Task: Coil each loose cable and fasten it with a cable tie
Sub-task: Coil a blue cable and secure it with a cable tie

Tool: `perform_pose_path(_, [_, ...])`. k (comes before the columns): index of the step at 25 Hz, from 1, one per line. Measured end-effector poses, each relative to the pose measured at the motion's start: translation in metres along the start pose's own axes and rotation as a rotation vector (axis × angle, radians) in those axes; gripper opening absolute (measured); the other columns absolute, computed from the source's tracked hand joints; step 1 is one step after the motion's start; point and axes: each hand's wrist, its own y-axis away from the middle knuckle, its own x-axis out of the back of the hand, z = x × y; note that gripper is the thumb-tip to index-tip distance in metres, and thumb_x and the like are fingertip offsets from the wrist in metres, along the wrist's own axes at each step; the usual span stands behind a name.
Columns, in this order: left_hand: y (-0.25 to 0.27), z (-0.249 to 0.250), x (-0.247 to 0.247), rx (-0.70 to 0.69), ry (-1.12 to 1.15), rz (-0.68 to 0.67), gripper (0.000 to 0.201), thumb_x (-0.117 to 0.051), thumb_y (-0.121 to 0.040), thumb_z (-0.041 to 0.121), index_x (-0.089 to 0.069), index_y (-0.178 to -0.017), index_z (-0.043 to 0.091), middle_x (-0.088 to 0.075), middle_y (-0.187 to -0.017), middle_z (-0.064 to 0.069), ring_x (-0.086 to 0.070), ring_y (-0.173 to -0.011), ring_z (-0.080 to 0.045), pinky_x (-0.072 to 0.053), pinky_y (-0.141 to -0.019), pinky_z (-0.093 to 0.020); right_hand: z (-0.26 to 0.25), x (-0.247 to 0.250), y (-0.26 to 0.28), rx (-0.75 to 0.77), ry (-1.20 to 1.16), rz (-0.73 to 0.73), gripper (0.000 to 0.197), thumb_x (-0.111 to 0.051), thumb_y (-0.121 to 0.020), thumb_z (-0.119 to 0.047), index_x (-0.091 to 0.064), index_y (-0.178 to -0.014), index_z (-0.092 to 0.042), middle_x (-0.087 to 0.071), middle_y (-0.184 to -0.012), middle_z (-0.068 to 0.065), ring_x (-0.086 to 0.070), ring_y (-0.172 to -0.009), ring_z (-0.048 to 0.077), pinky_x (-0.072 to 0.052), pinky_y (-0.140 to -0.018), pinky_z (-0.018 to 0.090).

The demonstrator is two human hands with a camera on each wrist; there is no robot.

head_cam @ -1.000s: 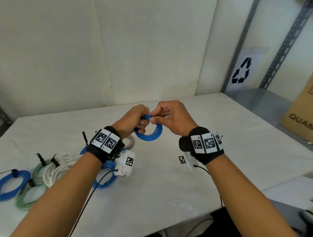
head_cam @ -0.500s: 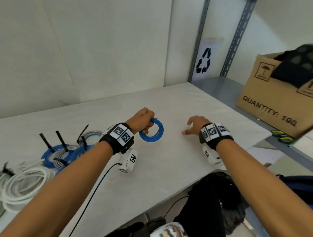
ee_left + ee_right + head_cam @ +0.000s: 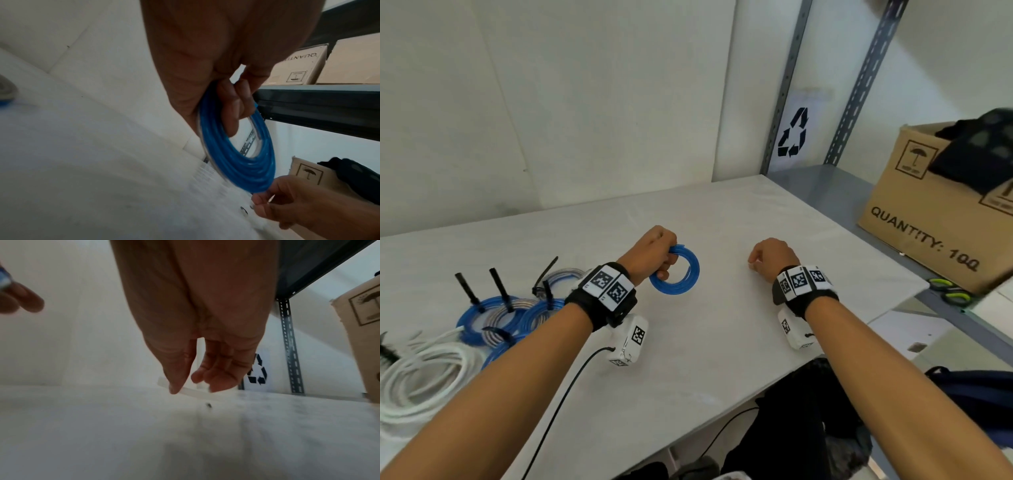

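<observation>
My left hand (image 3: 666, 263) grips a small blue cable coil (image 3: 688, 277) by its top, holding it upright just above the white table (image 3: 722, 342). The left wrist view shows the fingers (image 3: 232, 104) hooked through the coil (image 3: 236, 162). No tie is visible on this coil. My right hand (image 3: 755, 262) is down on the table to the right of the coil, apart from it. Its thumb and fingertips (image 3: 193, 389) pinch a pale translucent cable tie (image 3: 196, 393) that lies flat on the table.
Several tied coils (image 3: 506, 311) with black ties lie at the left, with a white cable bundle (image 3: 421, 373) nearer me. A cardboard box (image 3: 935, 212) and green-handled scissors (image 3: 948, 291) sit on the grey shelf at the right.
My right hand let go of the blue coil, moved right and down to the table, and its fingers curled onto the tie. The left hand kept the coil. My head turned right.
</observation>
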Motion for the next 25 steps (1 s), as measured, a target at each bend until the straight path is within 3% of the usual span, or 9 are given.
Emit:
perform_pose_path(4, [0.005, 0.000, 0.031, -0.017, 0.085, 0.168, 0.022, -0.032, -0.102, 0.010, -0.031, -0.082, 0.018, -0.031, -0.064, 0.001, -0.027, -0.052, -0.012, -0.029, -0.049, -0.026, -0.072, 0.022, 0.024, 0.310, -0.364, 0.019, 0.006, -0.068, -0.092, -0.017, -0.067, -0.088, -0.020, -0.073, -0.087, 0.000, -0.070, -0.086, 0.018, -0.055, -0.084, 0.032])
perform_pose_path(7, [0.013, 0.004, 0.055, -0.045, 0.097, 0.287, 0.019, -0.032, -0.104, 0.012, -0.033, -0.086, 0.017, -0.034, -0.067, 0.000, -0.031, -0.054, -0.012, -0.032, -0.049, -0.026, -0.136, 0.033, 0.042, 0.526, -0.654, 0.017, 0.006, -0.070, -0.094, -0.019, -0.073, -0.090, -0.014, -0.070, -0.078, 0.000, -0.062, -0.067, 0.010, -0.054, -0.067, 0.023])
perform_pose_path(11, [0.032, 0.007, 0.081, -0.069, 0.085, 0.389, 0.015, -0.033, -0.104, 0.013, -0.035, -0.089, 0.016, -0.038, -0.066, 0.000, -0.033, -0.055, -0.012, -0.033, -0.048, -0.025, -0.190, 0.023, 0.051, 0.683, -0.468, -0.082, 0.011, -0.071, -0.093, -0.022, -0.078, -0.098, -0.015, -0.072, -0.087, -0.004, -0.059, -0.069, 0.002, -0.047, -0.066, 0.012])
perform_pose_path(14, [0.046, 0.000, 0.095, -0.075, 0.050, 0.435, 0.011, -0.034, -0.103, 0.013, -0.037, -0.094, 0.015, -0.040, -0.068, 0.000, -0.035, -0.057, -0.011, -0.034, -0.049, -0.024, -0.213, 0.017, 0.055, 0.740, -0.275, -0.108, 0.012, -0.069, -0.095, -0.020, -0.076, -0.103, -0.017, -0.070, -0.092, -0.006, -0.064, -0.078, 0.009, -0.050, -0.070, 0.015])
perform_pose_path(16, [0.050, -0.004, 0.097, -0.083, 0.032, 0.437, 0.008, -0.033, -0.104, 0.013, -0.038, -0.097, 0.014, -0.042, -0.071, -0.001, -0.037, -0.058, -0.010, -0.035, -0.050, -0.024, -0.224, 0.012, 0.059, 0.758, -0.153, 0.023, 0.006, -0.069, -0.093, -0.021, -0.074, -0.096, -0.022, -0.070, -0.089, -0.009, -0.064, -0.082, 0.012, -0.051, -0.073, 0.024])
perform_pose_path(18, [0.051, -0.005, 0.095, -0.097, 0.046, 0.434, 0.007, -0.034, -0.104, 0.013, -0.040, -0.104, 0.016, -0.044, -0.071, -0.001, -0.039, -0.059, -0.010, -0.036, -0.051, -0.025, -0.232, 0.006, 0.064, 0.791, -0.007, 0.198, 0.006, -0.066, -0.094, -0.021, -0.069, -0.089, -0.023, -0.068, -0.083, -0.008, -0.062, -0.078, 0.014, -0.049, -0.066, 0.031])
perform_pose_path(20, [0.050, -0.005, 0.095, -0.100, 0.091, 0.456, 0.015, -0.035, -0.104, 0.014, -0.040, -0.117, 0.016, -0.045, -0.069, -0.001, -0.040, -0.058, -0.012, -0.038, -0.053, -0.026, -0.234, -0.002, 0.067, 0.870, 0.055, 0.406, 0.011, -0.068, -0.089, -0.012, -0.062, -0.081, -0.018, -0.062, -0.070, -0.005, -0.055, -0.065, 0.016, -0.036, -0.050, 0.029])
perform_pose_path(22, [0.048, -0.006, 0.096, -0.110, 0.115, 0.456, 0.022, -0.036, -0.103, 0.016, -0.044, -0.123, 0.011, -0.048, -0.064, 0.000, -0.042, -0.056, -0.013, -0.040, -0.055, -0.029, -0.234, -0.004, 0.071, 0.940, 0.056, 0.574, 0.022, -0.074, -0.078, -0.003, -0.057, -0.074, -0.016, -0.051, -0.058, -0.005, -0.040, -0.054, 0.014, -0.022, -0.045, 0.026])
perform_pose_path(25, [0.047, -0.009, 0.096, -0.188, 0.115, 0.408, 0.026, -0.037, -0.102, 0.013, -0.058, -0.102, -0.001, -0.050, -0.059, -0.004, -0.040, -0.051, -0.014, -0.040, -0.055, -0.030, -0.233, -0.008, 0.073, 0.961, 0.086, 0.670, 0.027, -0.079, -0.072, 0.000, -0.057, -0.073, -0.015, -0.049, -0.057, -0.003, -0.038, -0.052, 0.015, -0.022, -0.050, 0.026])
